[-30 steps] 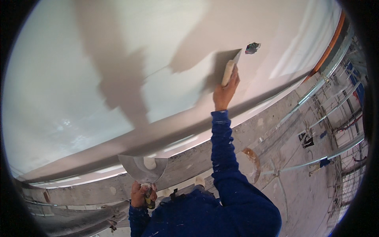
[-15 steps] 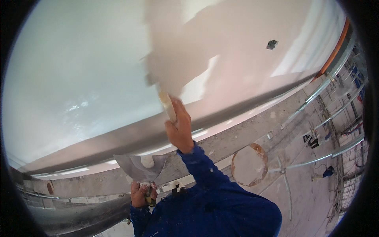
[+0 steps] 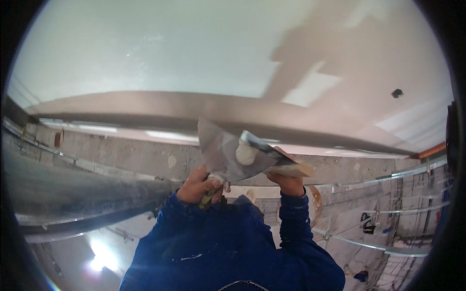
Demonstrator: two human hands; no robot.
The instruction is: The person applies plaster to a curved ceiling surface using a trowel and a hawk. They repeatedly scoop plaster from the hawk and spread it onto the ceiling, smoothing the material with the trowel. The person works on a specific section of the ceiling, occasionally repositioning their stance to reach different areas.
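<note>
Steel, smeared grey, fills the middle of the view: the left hand [image 3: 198,184] is closed around the handle of a wide plastering trowel [image 3: 224,154], whose flat blade tilts up and fans out toward the ceiling. A lump of whitish plaster [image 3: 246,155] sits on that blade, near its centre. The right hand [image 3: 286,180] is closed on the pale handle of a narrower putty knife [image 3: 272,154]; its blade lies across the trowel blade with its end right at the plaster lump, so the two tools touch there. Both hands are held close together, just above the person's chest, and both forearms come up from the lower edge in dark blue sleeves [image 3: 296,233].

Behind the tools a grey beam or soffit band [image 3: 145,104] runs across the picture, bent by the lens. Above it spreads the ceiling [image 3: 145,48], smooth and pale on the left, with darker, freshly coated patches on the right, and a small dark hole [image 3: 397,92] well apart from the hands. Below the band stands a rough concrete wall [image 3: 121,155]. Metal conduit pipes [image 3: 369,245] run along the wall at lower right, and an orange strip [image 3: 432,150] shows at the right end of the ceiling. A bright glare [image 3: 99,254] shows at lower left.
</note>
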